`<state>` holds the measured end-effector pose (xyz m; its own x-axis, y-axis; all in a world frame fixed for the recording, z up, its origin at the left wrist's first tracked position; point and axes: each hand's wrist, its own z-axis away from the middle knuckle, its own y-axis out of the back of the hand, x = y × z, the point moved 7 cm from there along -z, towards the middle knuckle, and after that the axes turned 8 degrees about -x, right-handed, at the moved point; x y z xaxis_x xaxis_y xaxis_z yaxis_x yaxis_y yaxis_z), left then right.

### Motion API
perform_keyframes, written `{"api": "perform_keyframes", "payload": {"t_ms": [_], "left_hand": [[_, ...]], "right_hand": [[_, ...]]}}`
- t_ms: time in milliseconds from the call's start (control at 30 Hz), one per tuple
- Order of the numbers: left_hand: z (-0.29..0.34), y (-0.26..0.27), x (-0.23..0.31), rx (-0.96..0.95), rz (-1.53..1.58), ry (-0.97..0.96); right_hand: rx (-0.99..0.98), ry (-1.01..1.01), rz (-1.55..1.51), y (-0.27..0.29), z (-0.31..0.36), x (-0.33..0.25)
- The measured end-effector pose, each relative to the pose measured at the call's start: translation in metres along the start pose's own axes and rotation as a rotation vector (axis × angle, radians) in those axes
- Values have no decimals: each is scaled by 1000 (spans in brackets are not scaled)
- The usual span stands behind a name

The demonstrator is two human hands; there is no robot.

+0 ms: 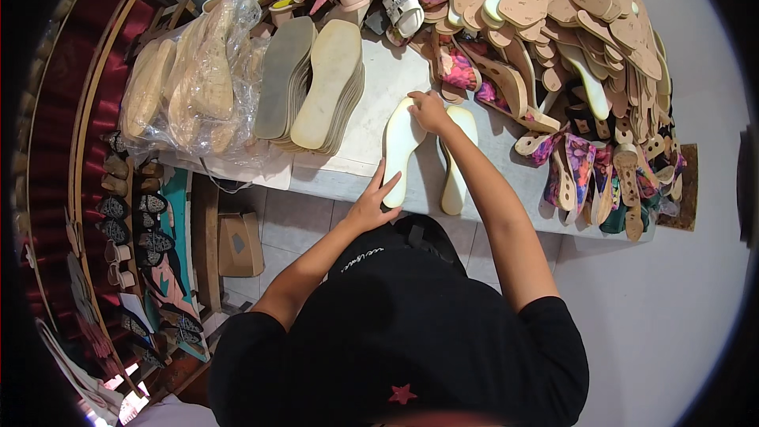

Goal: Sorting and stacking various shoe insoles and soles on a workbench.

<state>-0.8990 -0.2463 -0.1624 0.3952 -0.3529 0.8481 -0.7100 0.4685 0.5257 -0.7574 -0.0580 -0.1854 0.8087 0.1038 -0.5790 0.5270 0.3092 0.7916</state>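
A pale cream insole [404,146] lies at a slight slant above the near edge of the table, held between both my hands. My left hand [371,203] is closed on its narrow heel end from the left side, the fingers along the edge. At the wide toe end, my right hand [429,111] pinches the rim with thumb and fingers. Just right of it, partly under my right forearm, a second pale insole [456,182] rests with its heel near the table edge. Part of that one's toe end is hidden by my arm.
Left of my hands stand a grey sole stack [285,79] and a cream sole stack [327,83]. Farther left are plastic-wrapped soles [198,79]. Tan insoles [601,28] pile up at the far right, above floral wedge pieces [581,166]. White sandals [405,12] line the back.
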Motion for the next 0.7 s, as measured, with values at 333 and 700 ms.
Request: {"api": "perform_keyframes", "payload": {"t_ms": [333, 700], "left_hand": [[5, -4, -3, -29, -54, 31], [-9, -15, 0, 9, -81, 5]], "right_hand": [[67, 94, -29, 5, 5, 0], [-22, -17, 62, 14, 4, 0]]}}
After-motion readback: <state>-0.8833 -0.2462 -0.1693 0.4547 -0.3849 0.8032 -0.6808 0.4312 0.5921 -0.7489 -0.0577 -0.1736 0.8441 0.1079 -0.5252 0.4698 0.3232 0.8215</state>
